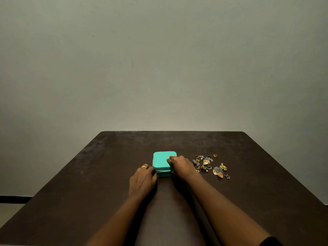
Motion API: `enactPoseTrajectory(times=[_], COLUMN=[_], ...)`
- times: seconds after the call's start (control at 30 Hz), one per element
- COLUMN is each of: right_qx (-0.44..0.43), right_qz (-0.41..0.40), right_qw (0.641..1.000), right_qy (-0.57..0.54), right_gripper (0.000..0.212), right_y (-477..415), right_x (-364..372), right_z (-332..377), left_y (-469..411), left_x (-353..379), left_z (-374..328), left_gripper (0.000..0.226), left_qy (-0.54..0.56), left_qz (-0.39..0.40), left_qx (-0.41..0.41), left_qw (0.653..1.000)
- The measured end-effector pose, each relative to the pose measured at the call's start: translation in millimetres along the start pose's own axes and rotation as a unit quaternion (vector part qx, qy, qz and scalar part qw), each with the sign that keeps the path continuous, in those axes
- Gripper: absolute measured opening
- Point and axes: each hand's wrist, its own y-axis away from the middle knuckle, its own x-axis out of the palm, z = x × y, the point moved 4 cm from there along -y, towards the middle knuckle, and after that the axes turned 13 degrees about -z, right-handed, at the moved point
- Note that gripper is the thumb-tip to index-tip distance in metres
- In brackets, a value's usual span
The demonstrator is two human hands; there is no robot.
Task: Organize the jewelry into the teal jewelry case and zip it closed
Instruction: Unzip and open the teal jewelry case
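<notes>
Teal square zippered jewelry case, closed, sits between our two hands at the middle of the dark brown wooden table.
Our right hand curls over the lid's near right corner and grips it, likely to stop the light case sliding while the zip is worked. Our left hand rests against the near left corner beside the small metal zipper pull. Its fingertips are tucked out of sight, so we cannot tell whether they pinch the pull. The loose heap of gold and silver earrings and rings lies on the table just right of the case, handy to the right hand. We judge that opening the case is the step in hand.
</notes>
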Motion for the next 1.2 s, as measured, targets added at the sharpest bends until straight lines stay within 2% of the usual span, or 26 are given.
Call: enactPoseTrajectory(times=[0.17, 0.37, 0.67, 0.73, 0.87, 1.2], right_qx=[0.011, 0.013, -0.07, -0.077, -0.08, -0.084], right_qz=[0.008, 0.02, 0.01, 0.014, 0.018, 0.007], right_qw=[1.0, 0.999, 0.997, 0.997, 0.995, 0.994], right_qy=[-0.019, -0.049, -0.014, -0.024, -0.056, -0.075], right_gripper=[0.034, 0.036, 0.036, 0.042, 0.051, 0.05], right_y=[-5.9, -13.3, -14.6, -14.9, -14.5, -16.8], right_x=[3.3, 3.7, 0.0, 1.3, -0.4, 1.7], right_z=[3.2, -4.9, -8.9, -9.4, -12.1, -16.9], left_y=[-12.3, -40.7, -94.0, -105.2, -124.0, -145.3], left_x=[-0.8, -0.5, 24.3, 31.1, 42.6, 68.0], left_z=[25.7, 37.8, 45.0, 45.6, 43.6, 33.4], left_gripper=[0.026, 0.02, 0.018, 0.019, 0.021, 0.017], left_qy=[-0.014, -0.027, -0.016, -0.008, 0.009, 0.09], left_qz=[0.03, 0.03, 0.045, 0.054, 0.088, 0.147], left_qx=[-0.016, -0.014, -0.029, -0.028, -0.006, 0.078], left_qw=[0.999, 0.999, 0.998, 0.998, 0.996, 0.982])
